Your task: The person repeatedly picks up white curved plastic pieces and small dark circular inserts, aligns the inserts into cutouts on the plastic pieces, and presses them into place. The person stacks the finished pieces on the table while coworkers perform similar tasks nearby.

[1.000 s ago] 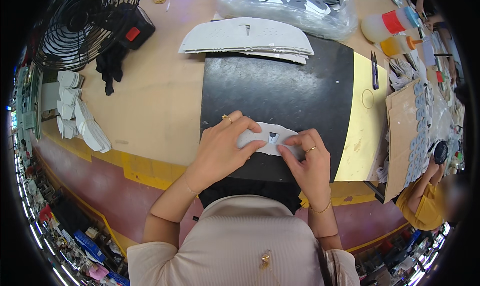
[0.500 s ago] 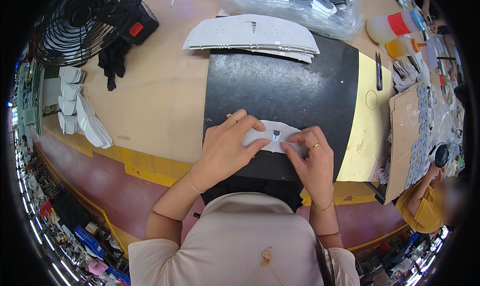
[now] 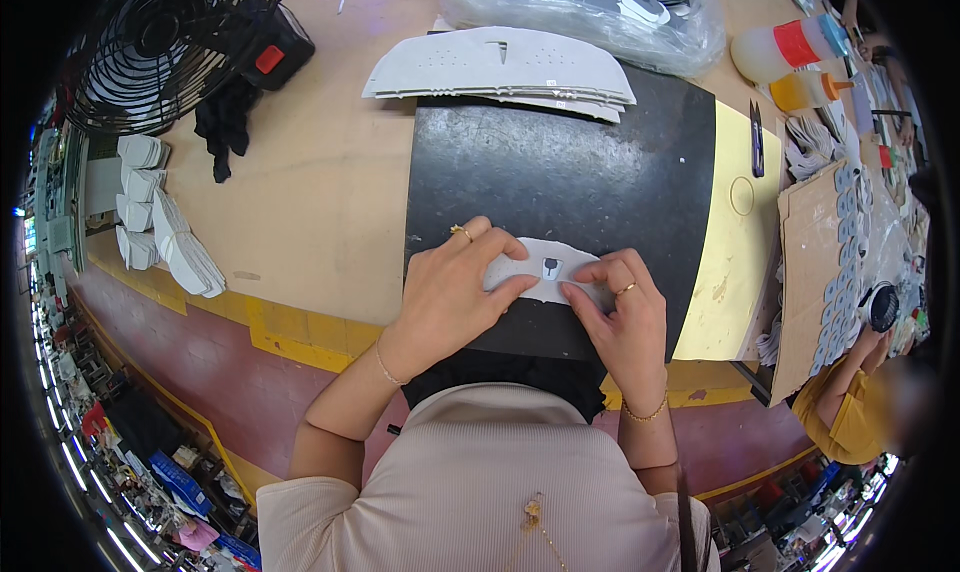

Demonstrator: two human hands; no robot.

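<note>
A curved white shoe-upper piece (image 3: 546, 287) lies at the near part of a black mat (image 3: 540, 162). In its middle sits a small dark-grey and white patch (image 3: 551, 268). My left hand (image 3: 455, 284) pinches the piece's left end between thumb and fingers. At the right end, my right hand (image 3: 625, 307) grips it the same way, thumb close to the patch. Both ends of the piece are partly hidden under my fingers. Beyond my hands, a stack of similar white pieces (image 3: 500, 67) rests across the mat's far edge.
A clear bag (image 3: 700, 42) of grey and white patches stands behind the stack. Two bottles (image 3: 775, 52), thread snips (image 3: 757, 142) and a cardboard sheet with grey patches (image 3: 805, 272) are on the right. A black fan (image 3: 160, 42) and bundled white pieces (image 3: 185, 247) occupy the left.
Both hands keep their hold on the white piece, nearly still. The patch in its middle now appears seated slightly differently, with less of its blue-edged outline showing.
</note>
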